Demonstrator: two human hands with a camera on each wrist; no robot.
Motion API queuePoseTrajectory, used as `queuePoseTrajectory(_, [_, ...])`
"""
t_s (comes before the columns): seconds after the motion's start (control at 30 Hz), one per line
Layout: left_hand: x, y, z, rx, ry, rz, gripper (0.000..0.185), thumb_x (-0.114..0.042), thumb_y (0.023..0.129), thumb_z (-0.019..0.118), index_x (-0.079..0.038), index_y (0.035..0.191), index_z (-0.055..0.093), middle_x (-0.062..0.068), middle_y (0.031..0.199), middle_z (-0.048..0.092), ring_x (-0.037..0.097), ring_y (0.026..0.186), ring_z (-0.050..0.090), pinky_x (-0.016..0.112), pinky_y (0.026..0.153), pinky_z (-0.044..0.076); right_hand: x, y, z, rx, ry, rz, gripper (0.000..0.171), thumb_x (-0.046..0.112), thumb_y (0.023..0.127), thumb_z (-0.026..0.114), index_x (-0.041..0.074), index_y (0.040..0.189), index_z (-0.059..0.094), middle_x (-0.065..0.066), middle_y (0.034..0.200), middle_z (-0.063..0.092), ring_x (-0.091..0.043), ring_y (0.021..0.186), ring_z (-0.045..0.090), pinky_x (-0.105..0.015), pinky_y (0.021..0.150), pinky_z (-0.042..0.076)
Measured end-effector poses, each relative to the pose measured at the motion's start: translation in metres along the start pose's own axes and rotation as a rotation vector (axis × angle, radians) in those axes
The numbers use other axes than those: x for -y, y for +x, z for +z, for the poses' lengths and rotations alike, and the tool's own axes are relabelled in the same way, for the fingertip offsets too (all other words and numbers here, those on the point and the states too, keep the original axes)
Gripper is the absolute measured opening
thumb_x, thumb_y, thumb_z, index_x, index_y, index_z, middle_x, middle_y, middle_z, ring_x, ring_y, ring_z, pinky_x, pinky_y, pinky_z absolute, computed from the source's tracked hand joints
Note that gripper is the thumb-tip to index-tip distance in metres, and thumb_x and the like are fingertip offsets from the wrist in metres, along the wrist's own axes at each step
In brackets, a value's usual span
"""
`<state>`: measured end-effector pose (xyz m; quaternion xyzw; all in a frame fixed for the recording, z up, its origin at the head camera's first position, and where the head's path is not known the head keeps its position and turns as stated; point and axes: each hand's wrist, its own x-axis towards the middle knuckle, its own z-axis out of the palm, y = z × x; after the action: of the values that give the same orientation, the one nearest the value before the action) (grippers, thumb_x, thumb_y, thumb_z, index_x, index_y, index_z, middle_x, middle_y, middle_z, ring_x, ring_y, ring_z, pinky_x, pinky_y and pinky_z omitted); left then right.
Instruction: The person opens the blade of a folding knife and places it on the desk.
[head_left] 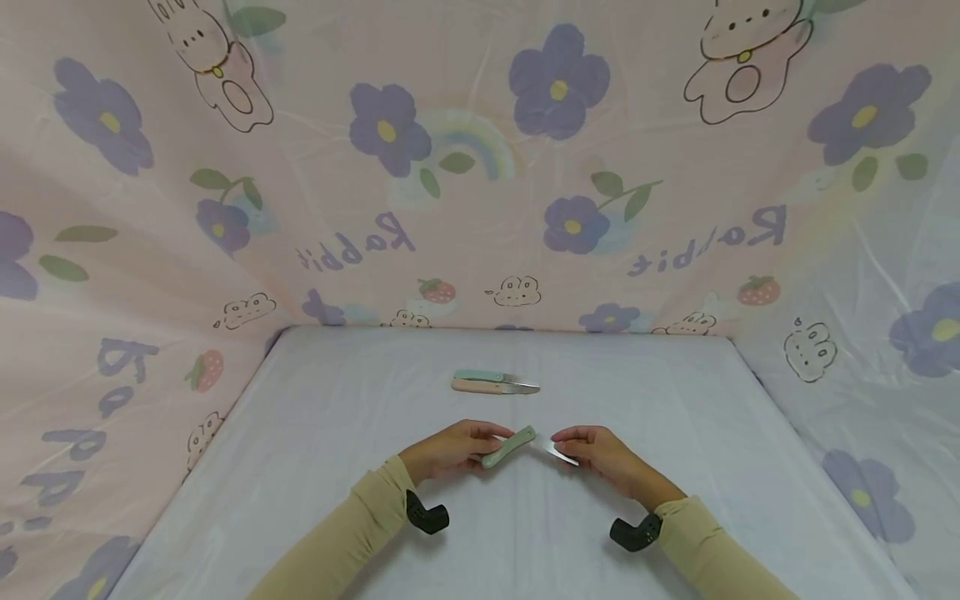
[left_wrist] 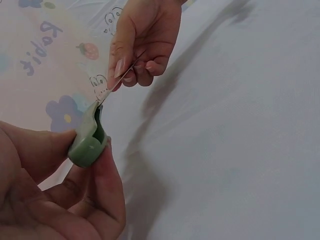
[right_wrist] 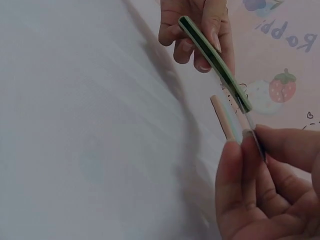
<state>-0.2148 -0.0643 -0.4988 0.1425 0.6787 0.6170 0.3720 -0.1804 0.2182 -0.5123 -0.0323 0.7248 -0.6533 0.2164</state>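
Observation:
A folding knife with a green handle (head_left: 510,447) is held between the two hands, its blade (head_left: 558,452) swung out from the handle. My left hand (head_left: 456,448) pinches the handle between thumb and fingers. On the other side, my right hand (head_left: 597,454) pinches the metal blade between thumb and fingertips. The handle's dark slot (right_wrist: 210,60) faces the right wrist camera. In the left wrist view the handle (left_wrist: 89,142) shows end-on, and the blade runs from it up to the right hand (left_wrist: 147,40).
Farther back on the white-covered table (head_left: 360,392) lie two more folding knives side by side, one with a mint handle (head_left: 478,376) and one with a beige handle (head_left: 477,387), blades pointing right. Printed cloth walls (head_left: 465,208) enclose the table's back and sides.

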Motion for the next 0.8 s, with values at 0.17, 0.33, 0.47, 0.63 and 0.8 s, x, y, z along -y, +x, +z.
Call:
queuePoseTrajectory(0.17, [0.001, -0.001, -0.002, 0.023, 0.013, 0.005, 0.028, -0.014, 0.094, 0.055, -0.014, 0.121, 0.062, 0.005, 0.108, 0.057, 0.018, 0.087, 0.052, 0.030, 0.069, 0.048, 0.000, -0.002, 0.000, 0.008, -0.022, 0.011, 0.040, 0.021, 0.086, 0.067, -0.008, 0.113, 0.060, -0.015, 0.105, 0.063, -0.020, 0.087, 0.058, -0.029, 0.074, 0.051])
queuePoseTrajectory(0.33, [0.002, -0.003, -0.006, 0.054, 0.038, -0.001, 0.027, -0.011, 0.094, 0.055, -0.012, 0.119, 0.063, 0.005, 0.102, 0.056, 0.017, 0.084, 0.051, 0.028, 0.066, 0.047, -0.001, -0.004, -0.001, 0.053, -0.033, 0.022, 0.036, 0.020, 0.086, 0.068, -0.005, 0.111, 0.062, -0.012, 0.102, 0.064, -0.021, 0.085, 0.058, -0.029, 0.073, 0.050])
queuePoseTrajectory(0.47, [0.002, -0.005, -0.009, 0.093, 0.076, -0.013, 0.027, -0.011, 0.094, 0.054, -0.012, 0.119, 0.063, 0.004, 0.104, 0.056, 0.016, 0.083, 0.051, 0.027, 0.065, 0.047, -0.002, -0.005, -0.001, 0.094, -0.022, 0.030, 0.033, 0.018, 0.086, 0.067, -0.005, 0.110, 0.063, -0.012, 0.103, 0.064, -0.020, 0.086, 0.058, -0.029, 0.073, 0.050])
queuePoseTrajectory(0.63, [0.001, -0.006, -0.011, 0.151, 0.102, -0.040, 0.027, -0.012, 0.094, 0.054, -0.012, 0.120, 0.063, 0.003, 0.105, 0.058, 0.015, 0.081, 0.050, 0.025, 0.064, 0.044, 0.001, -0.008, -0.001, 0.144, -0.052, 0.046, 0.032, 0.019, 0.087, 0.066, -0.004, 0.110, 0.063, -0.011, 0.103, 0.063, -0.020, 0.081, 0.058, -0.028, 0.071, 0.050])
queuePoseTrajectory(0.8, [0.001, -0.008, -0.012, 0.204, 0.113, -0.049, 0.027, -0.013, 0.093, 0.056, -0.011, 0.118, 0.064, 0.002, 0.097, 0.058, 0.014, 0.079, 0.049, 0.024, 0.062, 0.041, 0.002, -0.011, -0.001, 0.192, -0.051, 0.056, 0.031, 0.017, 0.087, 0.066, -0.005, 0.109, 0.064, -0.012, 0.101, 0.063, -0.020, 0.079, 0.058, -0.029, 0.071, 0.050])
